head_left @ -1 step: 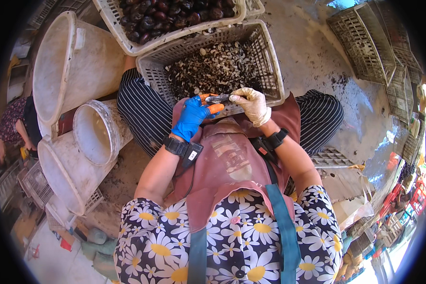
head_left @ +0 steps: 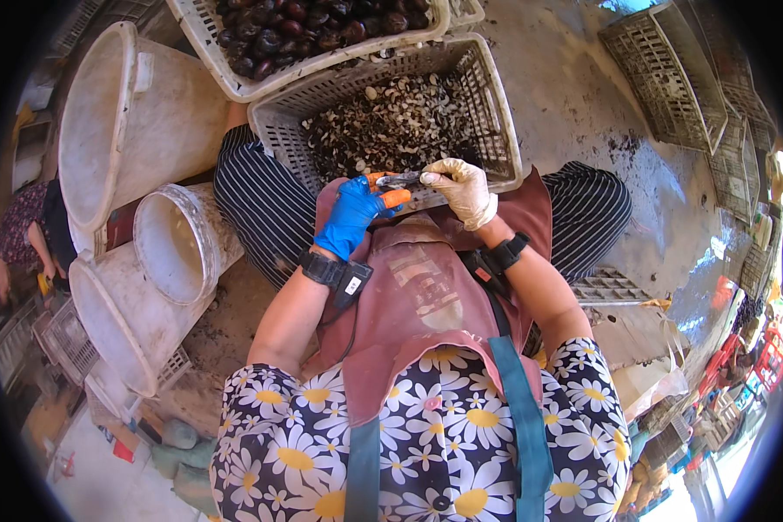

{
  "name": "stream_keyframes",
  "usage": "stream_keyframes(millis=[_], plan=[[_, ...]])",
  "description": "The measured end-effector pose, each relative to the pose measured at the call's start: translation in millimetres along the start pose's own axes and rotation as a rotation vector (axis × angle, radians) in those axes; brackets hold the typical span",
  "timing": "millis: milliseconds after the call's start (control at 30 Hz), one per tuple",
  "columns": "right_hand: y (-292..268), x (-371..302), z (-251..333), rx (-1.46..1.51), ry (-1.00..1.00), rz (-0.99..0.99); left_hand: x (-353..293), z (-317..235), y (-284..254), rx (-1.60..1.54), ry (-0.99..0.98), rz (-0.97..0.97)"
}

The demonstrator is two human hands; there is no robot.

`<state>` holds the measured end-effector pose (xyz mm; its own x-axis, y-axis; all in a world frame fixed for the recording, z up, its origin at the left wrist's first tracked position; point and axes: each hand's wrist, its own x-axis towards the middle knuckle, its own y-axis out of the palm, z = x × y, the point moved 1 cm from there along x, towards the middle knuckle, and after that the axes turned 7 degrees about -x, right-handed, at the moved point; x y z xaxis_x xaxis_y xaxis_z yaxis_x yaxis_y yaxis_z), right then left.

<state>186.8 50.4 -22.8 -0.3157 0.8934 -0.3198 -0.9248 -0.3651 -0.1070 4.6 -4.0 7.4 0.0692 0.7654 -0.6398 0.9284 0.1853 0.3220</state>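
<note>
My left hand [head_left: 354, 211], in a blue glove with orange finger covers, is closed at the near edge of a pale plastic crate [head_left: 506, 130]. My right hand [head_left: 464, 193], in an off-white glove, pinches one end of a slim, dark grey, blade-like tool [head_left: 400, 180]. The tool's other end lies among my left fingers, which hide whatever they grip. Beneath and beyond both hands, the crate holds a heap of dark and whitish peelings [head_left: 391, 122]. A second crate [head_left: 322, 63], behind it, is filled with glossy dark brown round pieces like water chestnuts [head_left: 317, 26].
Large whitish tubs [head_left: 178, 122] lie tipped on my left, with smaller ones [head_left: 178, 244] nearer. Stacked slatted crates [head_left: 665, 74] stand on the right of the wet, dirty floor [head_left: 565, 96]. Another person [head_left: 30, 226] bends at the far left. A reddish apron [head_left: 409, 278] covers my lap.
</note>
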Motion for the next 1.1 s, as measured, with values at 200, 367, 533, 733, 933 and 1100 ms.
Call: stream_keyframes(millis=[200, 367, 533, 733, 933, 1100], plan=[[-38, 26, -52, -0.147, 0.094, -0.127, -22, -24, 15, -0.140, 0.050, 0.183], [-9, 11, 16, 0.203, 0.061, 0.083, -5, -19, 2, -0.034, 0.213, 0.060], [8, -6, 45, -0.014, 0.019, 0.195, -5, -24, 6, 0.108, 0.397, 0.050], [-26, 17, -30, -0.543, -0.139, -0.101, -24, -24, 12, -0.028, -0.005, 0.256], [-28, 19, -9, 0.171, 0.095, -0.019, -17, -34, 11, -0.112, -0.039, 0.100], [-1, -2, 36, 0.186, -0.028, 0.113, -5, -28, 6, 0.022, 0.283, 0.098]])
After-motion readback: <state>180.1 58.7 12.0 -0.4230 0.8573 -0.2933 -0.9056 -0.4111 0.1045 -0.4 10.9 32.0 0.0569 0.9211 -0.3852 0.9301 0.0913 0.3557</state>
